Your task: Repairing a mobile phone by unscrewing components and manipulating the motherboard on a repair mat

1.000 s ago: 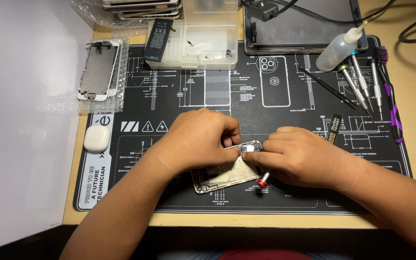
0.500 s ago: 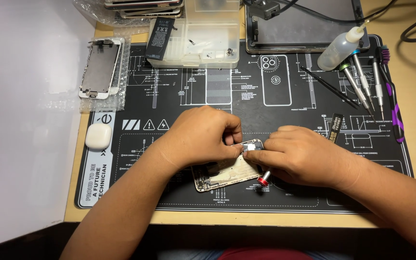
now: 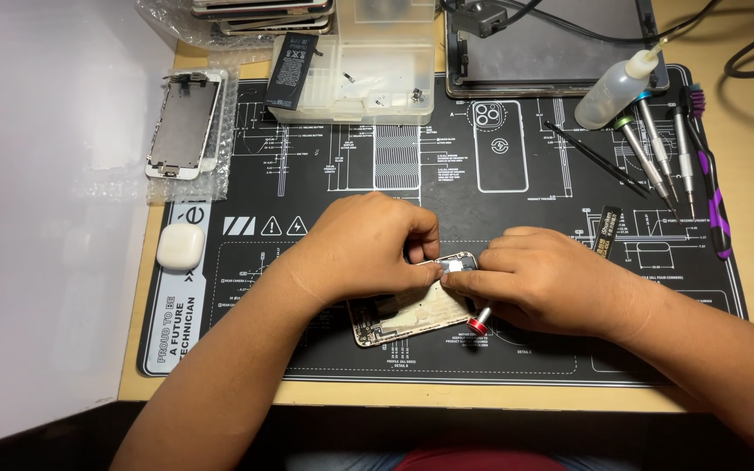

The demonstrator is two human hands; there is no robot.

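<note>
— Phone housing (image 3: 412,316), opened and gold-edged: where does it lie in the head view?
— Flat on the black repair mat (image 3: 534,183), near its front edge, between both hands.
— And the fingers?
— Left hand (image 3: 361,246) pinches the housing's top corner. Right hand (image 3: 544,281) presses fingertips there too, clenched around a red-tipped screwdriver (image 3: 479,323).
— Nearby?
— Screwdrivers (image 3: 656,157) and a squeeze bottle (image 3: 614,83) lie well apart, back right.
</note>
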